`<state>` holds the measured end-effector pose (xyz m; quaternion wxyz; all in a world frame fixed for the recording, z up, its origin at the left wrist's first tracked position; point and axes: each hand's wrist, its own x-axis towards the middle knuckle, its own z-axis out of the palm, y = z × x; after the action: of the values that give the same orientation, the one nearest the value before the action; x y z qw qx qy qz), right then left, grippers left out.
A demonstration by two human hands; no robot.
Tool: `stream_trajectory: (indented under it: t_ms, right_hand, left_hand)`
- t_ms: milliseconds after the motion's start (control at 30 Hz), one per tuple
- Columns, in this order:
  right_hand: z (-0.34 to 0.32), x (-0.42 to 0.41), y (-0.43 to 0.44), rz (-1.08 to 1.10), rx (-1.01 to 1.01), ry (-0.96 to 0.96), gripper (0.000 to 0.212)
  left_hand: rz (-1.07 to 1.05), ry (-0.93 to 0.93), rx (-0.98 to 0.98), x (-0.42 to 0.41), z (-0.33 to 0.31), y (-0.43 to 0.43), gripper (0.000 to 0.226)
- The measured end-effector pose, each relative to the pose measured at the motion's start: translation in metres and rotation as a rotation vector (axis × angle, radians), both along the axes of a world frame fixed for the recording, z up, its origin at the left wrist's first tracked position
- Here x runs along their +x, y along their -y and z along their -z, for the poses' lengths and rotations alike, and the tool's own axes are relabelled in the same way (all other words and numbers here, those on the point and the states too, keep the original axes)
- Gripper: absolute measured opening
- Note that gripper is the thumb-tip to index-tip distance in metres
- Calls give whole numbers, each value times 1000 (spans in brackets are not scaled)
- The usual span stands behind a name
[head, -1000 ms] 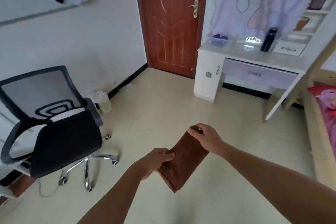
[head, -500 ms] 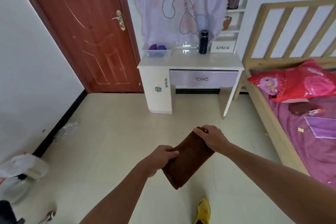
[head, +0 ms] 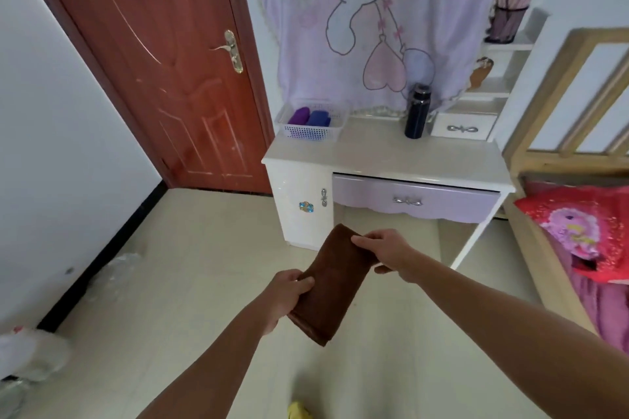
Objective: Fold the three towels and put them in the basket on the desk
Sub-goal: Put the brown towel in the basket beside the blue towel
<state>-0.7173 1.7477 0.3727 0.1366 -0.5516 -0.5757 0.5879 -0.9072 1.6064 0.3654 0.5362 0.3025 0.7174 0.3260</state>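
So the brown towel [head: 335, 282] is folded down into a long, narrow, thick strip and held up in the air over the floor [head: 190, 265], a bit short of the table [head: 408, 156]. It looks like soft, plush terry, matte, with rounded fold edges. The left hand [head: 289, 296] grips the lower end, thumb on top and fingers curled under. The right hand [head: 384, 250] pinches the upper end between thumb and fingers.

My read: the folding is pretty much done and this is the carry-over step. The basket [head: 309, 133] sits at the back left corner of the table, a white plastic mesh box with slightly flared walls. There's already a purple towel [head: 299, 116] and a blue towel [head: 320, 118] rolled up side by side in it, so I'd guess this is the last of the three.

Next move probably needs a step closer, maybe one more fold or roll so it's short enough, then dropping it into the free space to the right of the blue one. The table top looks glossy and smooth, so the light basket might slide if bumped. A dark bottle [head: 417, 112] stands well to the right of it, out of the way.
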Motion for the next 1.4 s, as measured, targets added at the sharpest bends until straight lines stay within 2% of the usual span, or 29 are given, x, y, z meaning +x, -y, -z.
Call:
stream_trajectory:
  t_ms: [200,333,533,867,1067,1200,1300,1400]
  right_hand:
    - [1,-84,-122,134,-73,-125,32]
    - [-11,-129,-201,246,-181,-162,31]
    - [-30,-183,-307,295,-257,-202,38]
    - [10,-240,-479,334,-273,-259,39]
    - [23,-270,-604,318,-185,-185,27]
    - [39,-289,-680,262,-143,-68,28]
    - [58,-300,-719,174,-39,96,30]
    - [79,-307,-742,-4,130,351,32]
  left_hand:
    - [37,85,26,-73,4,-126,14]
    - [103,51,43,-124,-6,-212,13]
    - [199,-1,41,-184,-22,-332,10]
    - [92,-41,25,-225,6,-510,17]
    - [23,-16,4,-240,20,-627,19]
    - [-48,7,4,-244,37,-688,25]
    - [-93,16,-19,-243,57,-718,25]
    - [-92,-32,-78,-241,86,-740,27]
